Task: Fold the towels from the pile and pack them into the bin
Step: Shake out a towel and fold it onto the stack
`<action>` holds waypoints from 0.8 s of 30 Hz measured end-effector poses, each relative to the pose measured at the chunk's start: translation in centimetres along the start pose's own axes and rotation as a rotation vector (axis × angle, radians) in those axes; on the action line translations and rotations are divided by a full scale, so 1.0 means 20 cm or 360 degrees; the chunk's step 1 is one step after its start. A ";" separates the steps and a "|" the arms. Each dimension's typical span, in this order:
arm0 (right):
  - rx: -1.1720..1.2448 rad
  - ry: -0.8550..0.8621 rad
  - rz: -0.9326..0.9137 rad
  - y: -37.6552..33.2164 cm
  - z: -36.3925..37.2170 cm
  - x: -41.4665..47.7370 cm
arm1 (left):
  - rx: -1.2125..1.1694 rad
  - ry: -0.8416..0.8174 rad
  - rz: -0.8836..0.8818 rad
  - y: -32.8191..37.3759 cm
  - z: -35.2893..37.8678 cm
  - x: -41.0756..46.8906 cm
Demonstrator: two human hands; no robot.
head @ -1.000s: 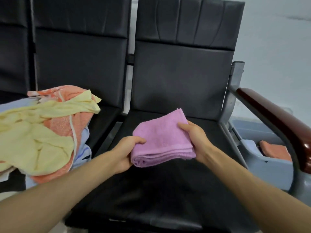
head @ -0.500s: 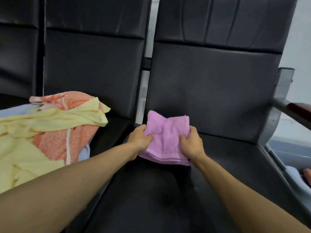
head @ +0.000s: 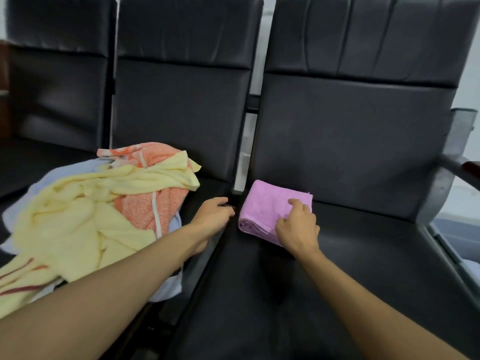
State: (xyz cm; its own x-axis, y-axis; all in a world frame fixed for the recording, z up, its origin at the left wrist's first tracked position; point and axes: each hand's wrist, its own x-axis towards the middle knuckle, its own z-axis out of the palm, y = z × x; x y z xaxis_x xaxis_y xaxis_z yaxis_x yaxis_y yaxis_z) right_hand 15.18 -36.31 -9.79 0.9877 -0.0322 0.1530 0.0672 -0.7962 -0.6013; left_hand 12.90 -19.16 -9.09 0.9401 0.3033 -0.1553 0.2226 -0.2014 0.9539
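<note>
Towel (head: 270,203), pink, lies folded but unpacked under the right hand (head: 296,226), grip unclear; left hand (head: 213,216) loose, empty, beside the unfolded pile (head: 104,201).

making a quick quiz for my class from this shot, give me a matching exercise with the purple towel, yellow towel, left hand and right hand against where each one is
Column one:
1. purple towel
2. yellow towel
3. left hand
4. right hand

Column two:
a. draped over the top of the pile
b. lying folded on the right-hand seat
c. resting on the purple towel
d. holding nothing, just left of the purple towel

Pairs: 1-b, 2-a, 3-d, 4-c
</note>
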 end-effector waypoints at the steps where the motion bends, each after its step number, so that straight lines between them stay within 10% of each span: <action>1: 0.0059 -0.0063 -0.0072 -0.07 0.00 -0.04 | 0.0015 0.0016 0.0031 0.01 -0.09 -0.06; 9: 0.0216 -0.0528 -0.0480 -0.56 0.12 -0.28 | 0.0272 0.0309 0.0338 0.03 -0.65 -0.38; 14: 0.0247 -0.0670 -0.0653 -0.76 0.29 -0.35 | 0.1190 0.0430 0.0421 -0.07 -0.88 -0.30; 18: 0.0313 -0.0781 -0.0639 -0.80 0.39 -0.38 | 0.1904 0.0040 0.0262 -0.20 -0.99 -0.24; 24: 0.0684 -0.0906 -0.0239 -0.80 0.40 -0.38 | 0.1549 0.0241 0.0305 -0.25 -1.08 -0.22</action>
State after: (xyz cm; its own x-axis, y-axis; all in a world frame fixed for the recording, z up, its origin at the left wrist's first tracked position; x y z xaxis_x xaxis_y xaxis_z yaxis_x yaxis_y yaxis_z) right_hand 7.75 -18.38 -7.63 0.8758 0.4714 -0.1032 0.1418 -0.4559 -0.8786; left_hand 2.18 0.67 -7.54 0.9546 0.2876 0.0775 0.2488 -0.9129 0.3237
